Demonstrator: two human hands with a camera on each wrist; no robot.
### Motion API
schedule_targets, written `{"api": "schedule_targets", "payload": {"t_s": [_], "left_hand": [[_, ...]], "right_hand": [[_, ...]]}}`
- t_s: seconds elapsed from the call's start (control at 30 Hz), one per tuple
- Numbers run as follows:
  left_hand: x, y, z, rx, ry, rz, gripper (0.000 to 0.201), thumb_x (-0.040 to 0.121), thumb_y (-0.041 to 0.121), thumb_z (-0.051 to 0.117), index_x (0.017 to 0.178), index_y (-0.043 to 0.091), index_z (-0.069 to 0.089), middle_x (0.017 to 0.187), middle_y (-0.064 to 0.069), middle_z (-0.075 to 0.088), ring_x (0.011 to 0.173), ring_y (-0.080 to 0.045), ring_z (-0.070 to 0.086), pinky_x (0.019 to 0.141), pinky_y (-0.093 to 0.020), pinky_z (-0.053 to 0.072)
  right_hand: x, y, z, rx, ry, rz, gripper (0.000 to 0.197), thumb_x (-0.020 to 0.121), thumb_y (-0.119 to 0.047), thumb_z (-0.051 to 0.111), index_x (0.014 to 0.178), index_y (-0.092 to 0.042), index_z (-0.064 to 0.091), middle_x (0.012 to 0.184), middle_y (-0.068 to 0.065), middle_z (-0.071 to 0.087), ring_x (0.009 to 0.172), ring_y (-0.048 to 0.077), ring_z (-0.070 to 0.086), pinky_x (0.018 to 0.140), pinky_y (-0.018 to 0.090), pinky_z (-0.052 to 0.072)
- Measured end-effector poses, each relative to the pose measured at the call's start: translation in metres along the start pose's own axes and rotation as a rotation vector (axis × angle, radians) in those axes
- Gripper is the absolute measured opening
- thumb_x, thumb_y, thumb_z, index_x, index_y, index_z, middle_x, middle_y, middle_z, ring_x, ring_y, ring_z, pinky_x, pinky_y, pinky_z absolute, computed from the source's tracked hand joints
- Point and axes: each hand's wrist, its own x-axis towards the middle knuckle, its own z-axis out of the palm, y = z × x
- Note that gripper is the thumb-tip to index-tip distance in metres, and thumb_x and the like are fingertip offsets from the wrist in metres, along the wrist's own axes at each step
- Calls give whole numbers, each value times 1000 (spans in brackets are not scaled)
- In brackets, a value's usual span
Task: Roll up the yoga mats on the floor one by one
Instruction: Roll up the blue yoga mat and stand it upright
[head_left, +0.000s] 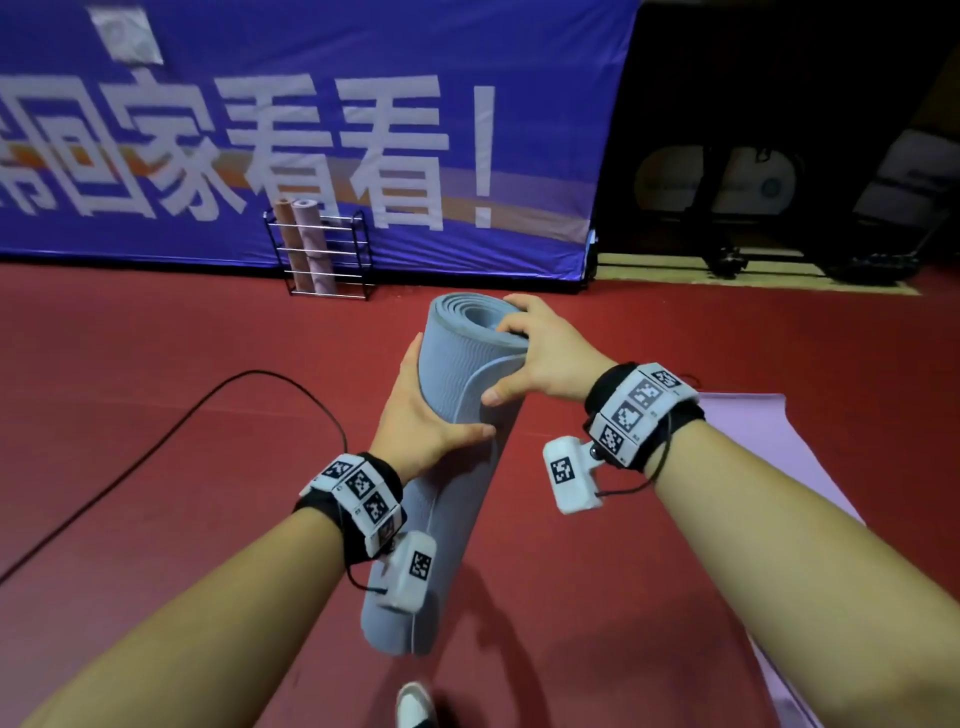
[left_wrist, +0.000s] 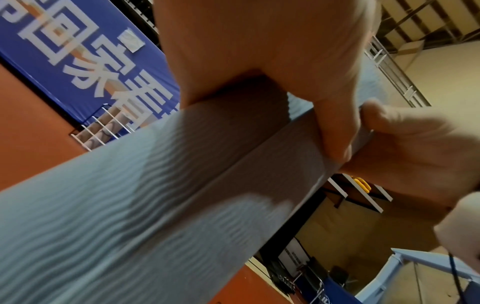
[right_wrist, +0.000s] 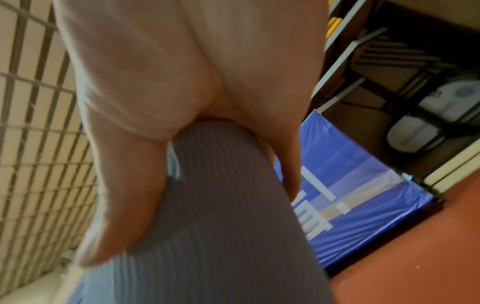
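Note:
A rolled grey-blue yoga mat (head_left: 457, 364) is held upright and slightly tilted above the red floor, its spiral end facing up. My left hand (head_left: 421, 415) wraps its left side, thumb across the front. My right hand (head_left: 535, 353) grips the top rim, fingers over the edge and thumb on the mat's loose outer flap. The left wrist view shows the mat (left_wrist: 155, 195) with its seam, and the right wrist view shows the mat (right_wrist: 228, 216) under my palm. A flat lilac mat (head_left: 753, 467) lies on the floor to the right.
A black wire rack (head_left: 324, 254) with two rolled pinkish mats (head_left: 304, 244) stands against the blue banner (head_left: 363, 130). A black cable (head_left: 171, 441) curves over the floor at left. Dark equipment (head_left: 727, 208) stands at back right. A shoe (head_left: 415, 706) shows at the bottom.

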Motion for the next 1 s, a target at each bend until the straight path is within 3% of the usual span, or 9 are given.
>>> {"api": "schedule_targets", "payload": {"t_s": [0.17,0.27,0.33,0.4,0.47,0.6,0.77,0.9,1.0], "left_hand": [[124,-44,-24,1,-99,19,110,43,11,96,133,38,39,128,18,56,113,12,55,91,-9,44],[198,-62,-31,41,-150,24,108,40,19,99,130,44,45,126,14,61,117,-5,59,98,-29,50],[245,-77,-31,56,-156,36,108,39,24,100,132,40,47,126,11,63,118,-12,60,99,-37,51],[288,-93,-29,90,-131,25,113,36,31,100,136,35,47,128,11,62,119,-12,59,101,-40,50],[330,-116,-25,108,-105,-3,115,35,33,99,137,33,46,128,12,61,118,-10,58,101,-39,50],[415,-169,1,158,-109,-65,121,32,39,100,139,38,42,129,9,58,119,-11,57,103,-41,49],[520,-240,50,282,-117,-112,122,30,46,98,138,39,41,127,5,57,118,-17,56,103,-45,49],[595,-284,87,368,-138,-167,128,32,47,96,144,38,34,131,2,51,121,-18,52,106,-45,46],[647,-312,109,427,-166,-228,129,36,47,95,146,42,29,130,3,46,121,-18,48,106,-46,45]], "right_hand": [[107,45,5,47,6,114,60,54,-27,98,103,-20,65,152,6,29,136,16,36,104,17,28],[154,71,-2,110,77,170,72,58,-25,96,121,-19,62,156,8,29,146,16,28,113,20,22],[180,95,-5,229,194,219,85,65,-24,93,138,-20,51,152,3,38,140,18,39,116,30,31],[202,125,-10,329,280,313,84,75,-22,86,146,-26,41,142,-5,46,121,19,56,98,31,49],[225,166,-17,355,337,434,76,83,-20,80,147,-29,40,138,-2,48,104,18,61,83,29,52],[275,255,-27,370,402,588,68,84,-18,76,144,-27,44,128,8,57,82,18,59,79,38,52],[364,371,-43,444,364,678,61,87,-12,72,141,-22,47,120,12,59,85,25,63,77,46,58],[440,453,-56,482,260,732,54,89,-12,70,138,-20,50,116,12,61,86,24,66,74,40,56],[485,501,-64,488,189,783,51,89,-11,69,136,-17,51,112,11,62,82,21,64,75,41,56]]}}
